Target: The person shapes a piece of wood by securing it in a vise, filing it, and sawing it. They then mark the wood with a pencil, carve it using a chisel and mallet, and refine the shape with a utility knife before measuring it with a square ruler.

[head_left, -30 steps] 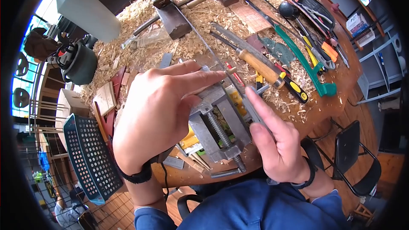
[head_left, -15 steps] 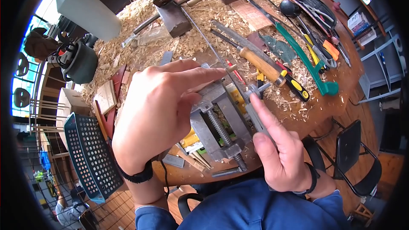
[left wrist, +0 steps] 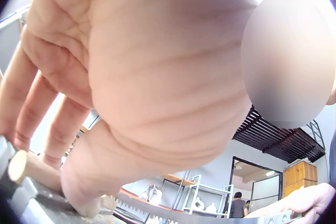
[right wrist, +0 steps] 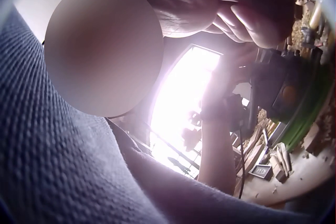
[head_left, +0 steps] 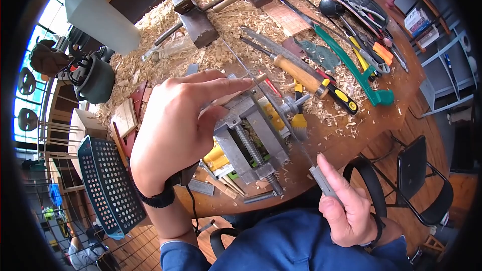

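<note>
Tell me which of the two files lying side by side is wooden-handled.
The file nearer the vise; its neighbour has a black-and-yellow handle.

Black folding chair [head_left: 412, 175] stands on wood floor [head_left: 396, 149].

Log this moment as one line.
left hand: on wooden dowel at vise | right hand: grips grey saw handle | saw blade: at dowel, cut depth unclear | wood shavings: on table
</note>
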Action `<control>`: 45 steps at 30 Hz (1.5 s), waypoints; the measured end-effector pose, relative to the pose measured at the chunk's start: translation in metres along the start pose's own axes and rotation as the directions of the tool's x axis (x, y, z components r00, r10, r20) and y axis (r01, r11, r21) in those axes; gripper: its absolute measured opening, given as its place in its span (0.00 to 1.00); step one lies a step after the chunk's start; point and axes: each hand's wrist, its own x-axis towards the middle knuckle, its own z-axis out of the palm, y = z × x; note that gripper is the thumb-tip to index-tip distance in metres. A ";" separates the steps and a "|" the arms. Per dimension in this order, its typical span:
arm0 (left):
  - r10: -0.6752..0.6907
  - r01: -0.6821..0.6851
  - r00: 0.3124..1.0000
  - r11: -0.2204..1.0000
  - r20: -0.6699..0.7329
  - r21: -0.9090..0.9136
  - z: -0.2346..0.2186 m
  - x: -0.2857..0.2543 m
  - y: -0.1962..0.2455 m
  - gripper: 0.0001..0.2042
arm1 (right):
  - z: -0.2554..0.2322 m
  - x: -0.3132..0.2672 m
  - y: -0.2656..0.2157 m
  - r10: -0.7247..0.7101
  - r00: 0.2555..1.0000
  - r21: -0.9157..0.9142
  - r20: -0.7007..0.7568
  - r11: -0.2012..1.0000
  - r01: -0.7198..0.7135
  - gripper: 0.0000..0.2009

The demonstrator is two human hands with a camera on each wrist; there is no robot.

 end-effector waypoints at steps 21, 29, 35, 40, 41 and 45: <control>-0.048 0.049 0.999 0.999 0.011 -0.009 0.000 0.000 -0.003 0.30 | 0.003 0.032 0.020 -0.073 0.996 -0.027 -0.042 0.997 0.072 0.27; -0.062 0.064 0.998 0.996 0.026 -0.059 -0.005 0.003 0.005 0.29 | 0.023 0.114 0.037 -0.290 0.946 -0.105 -0.141 0.955 0.277 0.26; -0.075 0.074 0.997 0.997 -0.030 -0.027 0.003 0.003 0.008 0.28 | 0.020 0.112 0.035 -0.186 0.980 -0.017 -0.076 0.982 0.186 0.26; -0.095 0.094 0.995 0.995 -0.028 -0.015 0.005 0.001 0.013 0.27 | 0.018 0.107 0.031 -0.181 0.980 0.033 -0.083 0.982 0.184 0.26; -0.105 0.104 0.994 0.994 -0.037 -0.013 0.006 0.000 0.012 0.28 | 0.017 0.106 0.031 -0.184 0.979 0.048 -0.088 0.981 0.188 0.26; -0.073 0.072 0.997 0.996 -0.016 -0.048 0.006 0.002 0.011 0.26 | 0.010 0.111 0.023 -0.163 0.982 0.296 -0.097 0.937 0.185 0.27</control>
